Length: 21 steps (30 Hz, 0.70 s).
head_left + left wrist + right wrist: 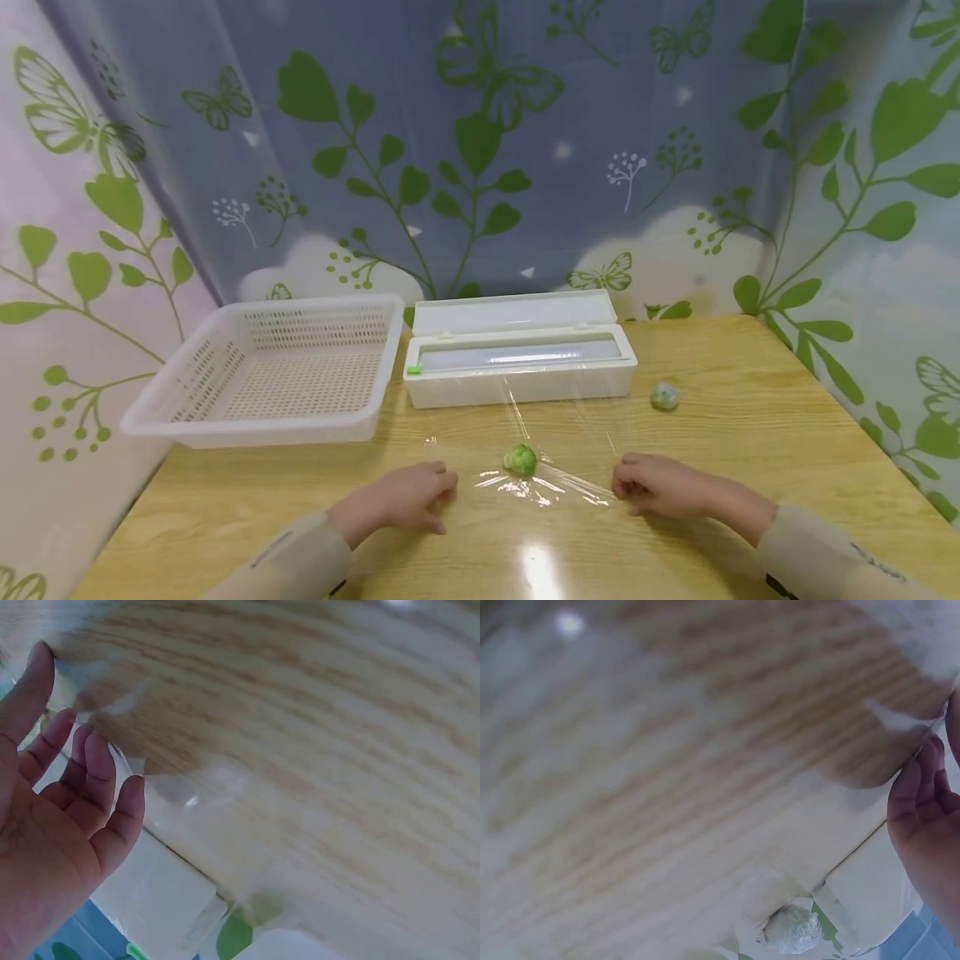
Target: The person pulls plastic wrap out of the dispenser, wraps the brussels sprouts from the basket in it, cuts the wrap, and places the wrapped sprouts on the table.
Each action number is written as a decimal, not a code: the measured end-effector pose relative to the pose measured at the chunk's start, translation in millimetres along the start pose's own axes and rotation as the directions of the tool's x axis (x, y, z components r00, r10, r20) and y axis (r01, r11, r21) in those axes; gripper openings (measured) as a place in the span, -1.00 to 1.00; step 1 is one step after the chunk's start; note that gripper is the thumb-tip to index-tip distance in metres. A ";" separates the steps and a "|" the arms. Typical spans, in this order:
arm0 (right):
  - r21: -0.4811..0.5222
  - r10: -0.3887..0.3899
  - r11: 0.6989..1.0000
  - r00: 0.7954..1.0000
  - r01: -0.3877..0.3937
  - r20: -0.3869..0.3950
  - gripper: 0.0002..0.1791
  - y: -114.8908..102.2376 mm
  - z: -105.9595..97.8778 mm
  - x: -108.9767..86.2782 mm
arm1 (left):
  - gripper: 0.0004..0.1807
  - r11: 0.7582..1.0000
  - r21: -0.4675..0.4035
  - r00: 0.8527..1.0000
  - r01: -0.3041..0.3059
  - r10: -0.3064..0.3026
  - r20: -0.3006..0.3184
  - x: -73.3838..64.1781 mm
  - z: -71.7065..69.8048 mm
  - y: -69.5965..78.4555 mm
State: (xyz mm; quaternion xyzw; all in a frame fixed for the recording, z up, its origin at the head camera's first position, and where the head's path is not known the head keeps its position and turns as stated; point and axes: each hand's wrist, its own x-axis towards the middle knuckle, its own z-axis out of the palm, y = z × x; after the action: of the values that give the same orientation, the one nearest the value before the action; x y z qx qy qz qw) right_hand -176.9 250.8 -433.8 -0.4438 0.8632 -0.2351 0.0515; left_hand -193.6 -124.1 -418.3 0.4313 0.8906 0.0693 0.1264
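No word, brand or number can be read in any of the views. The only marks that may be lettering are on the sleeves, in the head view. On the left sleeve [300, 562], a thin dark line [272, 548] runs slantwise along the cloth; on the right sleeve [817, 550], a darker, uneven streak [877, 562] slopes down toward the picture's corner. Both look like small script, though they are too small and blurred to make out a single letter.

Bright head view, glare on tabletop [750, 433], glints on clear film [572, 481] (wrist views dimmer, blurry).
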 end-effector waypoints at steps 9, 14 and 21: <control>-0.105 0.024 0.994 0.996 -0.032 -0.082 -0.74 -7.3 -6.9 2.0 | -0.82 0.996 0.065 0.993 -0.061 0.067 -0.099 2.6 5.5 -2.3; -0.046 -0.052 0.998 0.976 0.043 -0.214 -0.72 -9.9 -12.1 0.3 | -0.87 0.999 0.019 0.995 -0.038 0.039 -0.093 3.4 6.6 -3.8; -0.233 -0.230 0.960 0.909 0.154 -0.347 -0.65 -10.3 -20.1 9.0 | -0.64 0.998 -0.054 0.998 0.008 -0.011 -0.062 1.3 4.9 -2.4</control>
State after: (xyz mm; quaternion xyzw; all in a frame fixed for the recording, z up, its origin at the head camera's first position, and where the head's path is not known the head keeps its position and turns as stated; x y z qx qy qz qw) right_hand -180.6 245.8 -410.2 -0.4774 0.8285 -0.2303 -0.1809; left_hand -194.7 -124.5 -423.8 0.4210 0.8940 0.1060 0.1107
